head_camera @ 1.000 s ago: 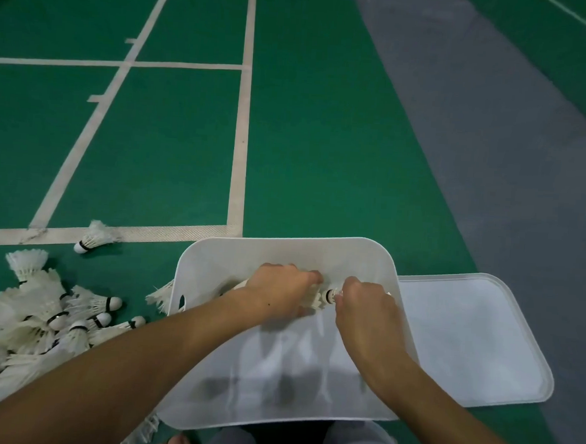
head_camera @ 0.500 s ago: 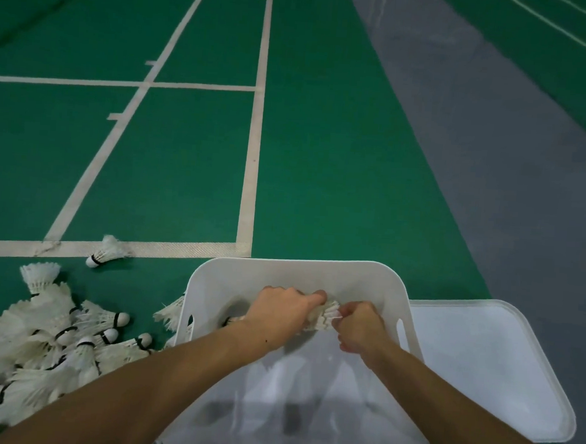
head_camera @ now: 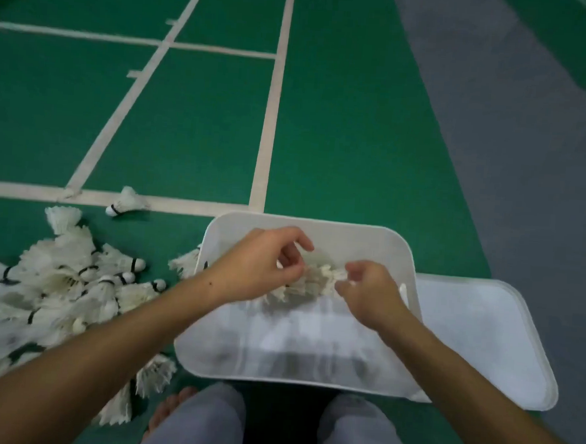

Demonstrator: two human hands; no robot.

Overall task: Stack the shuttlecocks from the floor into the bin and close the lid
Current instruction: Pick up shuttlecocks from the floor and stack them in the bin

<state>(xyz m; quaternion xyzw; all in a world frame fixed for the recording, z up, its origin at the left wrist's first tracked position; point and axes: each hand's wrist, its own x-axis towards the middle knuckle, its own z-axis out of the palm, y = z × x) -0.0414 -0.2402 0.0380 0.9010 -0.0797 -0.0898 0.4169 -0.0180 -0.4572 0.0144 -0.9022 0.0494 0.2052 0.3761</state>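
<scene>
Since half a second ago my two hands have drawn slightly apart over the bin, and the stacked shuttlecocks (head_camera: pixel 310 281) between them now show as a short white row lying near the far wall. My left hand (head_camera: pixel 264 268) has its fingers curled loosely above the left end of that row; blur hides the contact, so I cannot tell whether it grips the feathers or has let go. My right hand (head_camera: pixel 369 291) sits at the right end with fingertips pinched toward the stack, and again I cannot tell if anything is held.

Around them, the white bin (head_camera: pixel 296 376) stands open on the green court floor (head_camera: pixel 341 139), just in front of my knees. Its lid (head_camera: pixel 483 336) lies flat on the floor, touching the bin's right side. The loose shuttlecock pile (head_camera: pixel 57 293) spreads to the left of the bin, with one stray shuttlecock (head_camera: pixel 126 201) lying on the white court line (head_camera: pixel 183 204) beyond it.

I judge this as the end of placing one nested stack, early in the job, since most of the pile is untouched. The next move calls for freeing both hands without toppling the row, then reaching left to gather more; the lid comes last.
</scene>
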